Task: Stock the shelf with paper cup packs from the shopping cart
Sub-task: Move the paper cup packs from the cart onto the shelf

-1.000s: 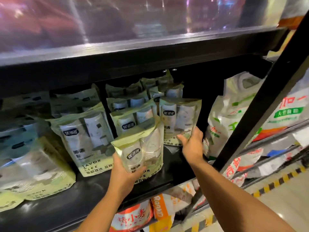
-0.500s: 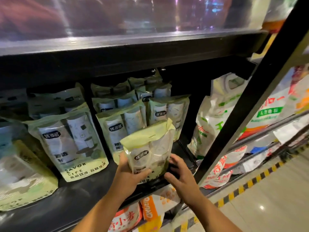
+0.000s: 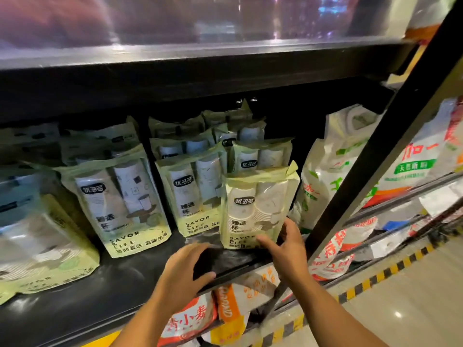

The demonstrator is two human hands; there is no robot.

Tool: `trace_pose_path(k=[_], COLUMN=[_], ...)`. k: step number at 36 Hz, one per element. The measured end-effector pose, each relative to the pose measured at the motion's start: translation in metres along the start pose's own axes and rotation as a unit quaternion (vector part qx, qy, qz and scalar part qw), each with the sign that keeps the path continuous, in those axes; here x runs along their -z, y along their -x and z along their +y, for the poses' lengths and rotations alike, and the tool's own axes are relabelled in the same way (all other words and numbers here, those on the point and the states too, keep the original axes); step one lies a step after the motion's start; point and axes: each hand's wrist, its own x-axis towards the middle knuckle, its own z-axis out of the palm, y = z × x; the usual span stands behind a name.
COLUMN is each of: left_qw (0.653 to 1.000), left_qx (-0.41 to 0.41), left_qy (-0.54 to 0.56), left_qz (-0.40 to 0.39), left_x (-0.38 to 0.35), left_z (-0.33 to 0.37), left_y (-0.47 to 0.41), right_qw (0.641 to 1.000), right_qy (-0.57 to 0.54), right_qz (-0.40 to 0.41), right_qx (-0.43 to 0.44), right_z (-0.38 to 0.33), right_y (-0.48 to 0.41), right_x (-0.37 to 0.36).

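In the head view, the paper cup pack (image 3: 258, 209) stands upright on the dark shelf (image 3: 125, 284), close to the front edge and at the right end of the row. The right hand (image 3: 288, 249) holds it by the lower right corner, with the thumb laid across the bottom of the front face and the fingers (image 3: 288, 227) curled round the right edge. The left hand (image 3: 185, 269) is apart from the pack, below and to its left. Its fingers are loosely spread and hold nothing, and its thumb is at the shelf's front lip.

The pack is a pale yellow-green pouch with a folded top and a clear window showing two stacks of white cups. It carries a dark oval label, Chinese characters and "SAVOR" near the bottom. Just behind and to its left stand matching packs (image 3: 193, 191), and a larger one (image 3: 117, 204) leans further left. More packs are tucked into the dim back of the shelf.

White bags with green print (image 3: 325, 171) sit just to the right of the pack, partly behind a slanting black post (image 3: 375, 159). Orange and white bags (image 3: 190, 319) lie on the level below.
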Motion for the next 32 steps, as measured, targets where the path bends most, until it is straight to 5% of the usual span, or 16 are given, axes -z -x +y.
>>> trace_pose_path(k=[14,32], left_qw=[0.984,0.985], left_qx=[-0.007,-0.003], left_qy=[-0.164,-0.167], left_qz=[0.074,0.039], left_x=[-0.004,-0.008], left_z=[-0.041,-0.051], left_y=[0.014,0.019], right_qw=[0.997,0.979], right_qy=[0.006,0.104], right_qz=[0.073,0.172], right_qx=[0.008,-0.040], right_z=[-0.042,-0.053], right_y=[0.011,0.000], right_x=[-0.038,-0.094])
